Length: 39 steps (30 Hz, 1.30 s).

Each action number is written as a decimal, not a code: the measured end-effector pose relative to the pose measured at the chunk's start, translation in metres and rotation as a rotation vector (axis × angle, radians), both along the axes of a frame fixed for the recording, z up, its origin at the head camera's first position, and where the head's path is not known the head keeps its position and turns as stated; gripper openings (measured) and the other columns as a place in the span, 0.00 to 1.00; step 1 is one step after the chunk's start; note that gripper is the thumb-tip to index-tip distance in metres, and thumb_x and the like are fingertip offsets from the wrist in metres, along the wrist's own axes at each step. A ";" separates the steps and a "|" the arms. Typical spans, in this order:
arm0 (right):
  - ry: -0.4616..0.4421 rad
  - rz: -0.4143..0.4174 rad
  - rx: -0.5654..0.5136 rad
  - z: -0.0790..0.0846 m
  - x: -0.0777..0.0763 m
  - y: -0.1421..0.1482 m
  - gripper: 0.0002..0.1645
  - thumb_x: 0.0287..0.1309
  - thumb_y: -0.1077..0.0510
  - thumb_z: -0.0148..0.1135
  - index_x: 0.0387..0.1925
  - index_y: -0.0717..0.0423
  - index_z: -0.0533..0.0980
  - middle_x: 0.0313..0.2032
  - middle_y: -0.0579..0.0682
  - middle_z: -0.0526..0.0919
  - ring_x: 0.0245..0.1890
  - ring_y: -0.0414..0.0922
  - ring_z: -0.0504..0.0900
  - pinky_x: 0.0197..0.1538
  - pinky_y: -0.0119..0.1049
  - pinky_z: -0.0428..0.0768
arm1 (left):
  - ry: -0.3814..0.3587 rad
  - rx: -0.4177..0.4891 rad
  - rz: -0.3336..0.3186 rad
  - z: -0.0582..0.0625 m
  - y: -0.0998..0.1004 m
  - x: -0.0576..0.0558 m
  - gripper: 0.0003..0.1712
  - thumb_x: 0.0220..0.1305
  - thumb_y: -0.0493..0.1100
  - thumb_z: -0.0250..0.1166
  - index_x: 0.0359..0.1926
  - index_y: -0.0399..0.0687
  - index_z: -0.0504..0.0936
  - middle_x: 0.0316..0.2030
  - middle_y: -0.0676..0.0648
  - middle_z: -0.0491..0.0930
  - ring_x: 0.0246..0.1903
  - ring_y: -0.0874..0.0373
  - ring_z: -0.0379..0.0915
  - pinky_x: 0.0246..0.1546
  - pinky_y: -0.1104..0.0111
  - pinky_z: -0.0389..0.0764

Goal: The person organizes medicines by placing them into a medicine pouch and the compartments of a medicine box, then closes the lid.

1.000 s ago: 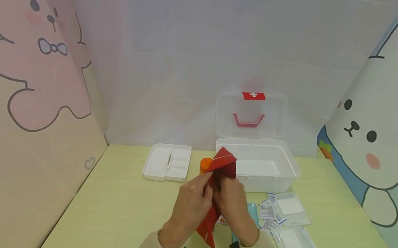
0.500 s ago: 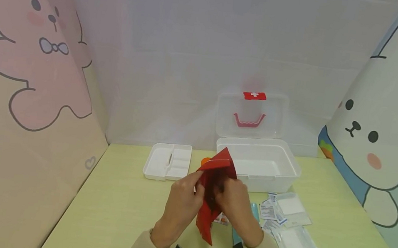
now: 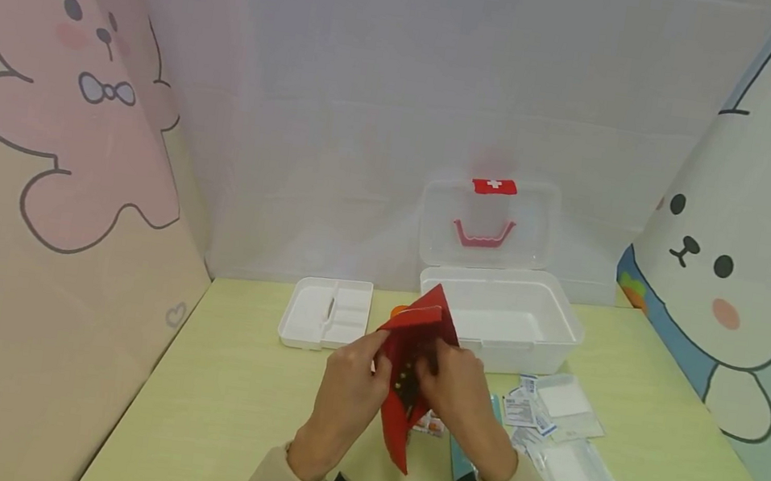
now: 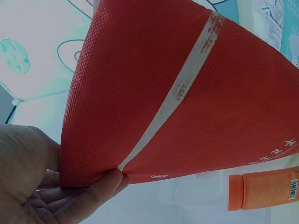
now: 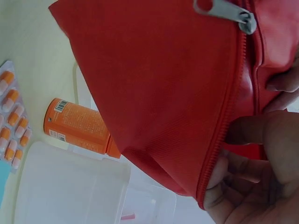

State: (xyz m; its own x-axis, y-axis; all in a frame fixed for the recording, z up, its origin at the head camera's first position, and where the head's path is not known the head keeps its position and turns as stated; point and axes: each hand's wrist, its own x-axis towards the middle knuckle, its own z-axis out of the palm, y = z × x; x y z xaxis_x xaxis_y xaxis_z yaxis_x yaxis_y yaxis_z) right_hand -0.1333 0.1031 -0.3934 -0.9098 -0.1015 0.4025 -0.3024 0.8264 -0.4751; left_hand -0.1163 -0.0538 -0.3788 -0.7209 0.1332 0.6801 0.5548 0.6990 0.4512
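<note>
A red zippered pouch (image 3: 394, 437) is held up between both hands, over the middle of the table. My left hand (image 3: 356, 379) pinches its left edge; in the left wrist view, thumb and fingers (image 4: 100, 186) clamp a corner beside a pale stripe. My right hand (image 3: 457, 384) grips the opposite edge along the zipper (image 5: 219, 126), thumb and fingers curled at the opening. The metal zipper pull (image 5: 226, 10) hangs near the top. The pouch's mouth gapes towards me, with a dark inside dotted with small yellowish spots. Behind it stands an orange bottle (image 5: 77, 126), partly hidden.
An open white first-aid box (image 3: 516, 359) stands at the back, its lid (image 3: 532, 235) raised. A white divided tray (image 3: 299, 343) lies left of it. To the right lie small packets (image 3: 518, 411) and clear packages (image 3: 577, 477). A capsule blister pack (image 5: 11, 116) and a light-blue item (image 3: 462, 458) lie beneath my hands.
My hands have moved apart, the left hand going left and slightly down. The pouch's mouth has spread wider, showing more of its inside.
</note>
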 end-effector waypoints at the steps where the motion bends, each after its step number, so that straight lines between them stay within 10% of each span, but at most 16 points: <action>1: 0.008 0.010 -0.012 0.000 0.000 0.000 0.05 0.57 0.60 0.65 0.31 0.56 0.76 0.18 0.45 0.76 0.17 0.37 0.69 0.24 0.26 0.72 | -0.002 0.000 0.000 0.000 0.000 0.000 0.12 0.57 0.28 0.61 0.41 0.41 0.83 0.33 0.46 0.86 0.28 0.58 0.81 0.31 0.67 0.84; 22: 0.314 0.124 -0.136 0.015 0.001 0.012 0.03 0.53 0.64 0.64 0.29 0.53 0.81 0.22 0.43 0.83 0.22 0.36 0.80 0.26 0.28 0.78 | 0.001 0.015 0.070 -0.003 -0.012 -0.005 0.19 0.55 0.27 0.62 0.49 0.36 0.84 0.39 0.40 0.87 0.35 0.52 0.85 0.34 0.62 0.86; 39: -0.073 0.042 0.092 -0.010 -0.009 0.064 0.15 0.52 0.59 0.70 0.41 0.61 0.79 0.32 0.53 0.85 0.30 0.47 0.84 0.34 0.43 0.82 | -0.113 0.070 0.104 -0.005 -0.030 -0.008 0.20 0.60 0.29 0.60 0.54 0.38 0.82 0.42 0.40 0.87 0.36 0.51 0.86 0.35 0.63 0.86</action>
State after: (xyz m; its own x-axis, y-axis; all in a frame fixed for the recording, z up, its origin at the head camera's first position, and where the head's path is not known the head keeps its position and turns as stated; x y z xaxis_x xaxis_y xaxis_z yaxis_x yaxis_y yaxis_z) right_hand -0.1423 0.1668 -0.4029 -0.9305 -0.1737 0.3224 -0.3049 0.8551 -0.4194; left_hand -0.1246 -0.0839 -0.3838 -0.8009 0.0089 0.5988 0.4241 0.7143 0.5566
